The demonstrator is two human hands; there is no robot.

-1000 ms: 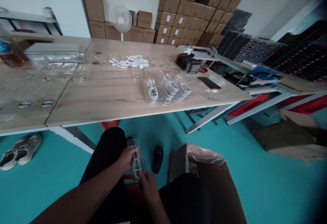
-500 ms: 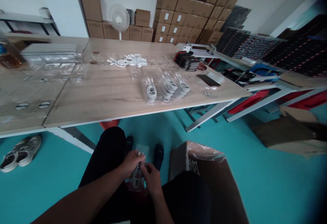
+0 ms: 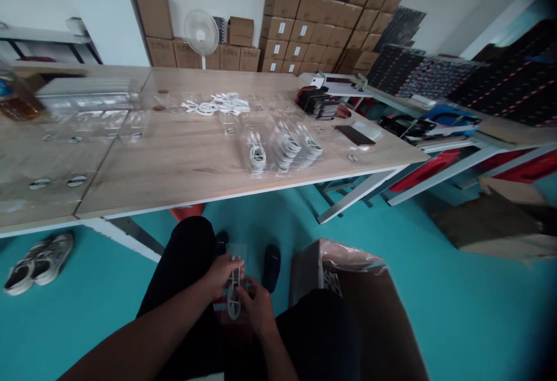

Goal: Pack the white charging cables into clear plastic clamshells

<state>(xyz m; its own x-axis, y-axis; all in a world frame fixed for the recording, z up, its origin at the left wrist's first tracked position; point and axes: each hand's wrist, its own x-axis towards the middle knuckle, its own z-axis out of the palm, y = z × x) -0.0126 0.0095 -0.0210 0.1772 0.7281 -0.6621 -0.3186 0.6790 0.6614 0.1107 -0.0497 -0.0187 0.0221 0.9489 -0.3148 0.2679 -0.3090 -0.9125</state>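
Head view showed left hand (image 3: 223,277) and right hand (image 3: 257,305) grasping a coiled white cable (image 3: 232,301) with clear packaging (image 3: 237,249), apparently arranging it, further adjustment needing steadiness.

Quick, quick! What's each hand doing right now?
Left hand: closed, holding the white cable.
Right hand: fingers bent, at the cable's side; can't tell if it grips.

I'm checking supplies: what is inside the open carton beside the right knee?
White strands, probably cables, show inside the carton; clear plastic covers its far rim. The right knee hides part of the interior, so the bottom cannot be seen.
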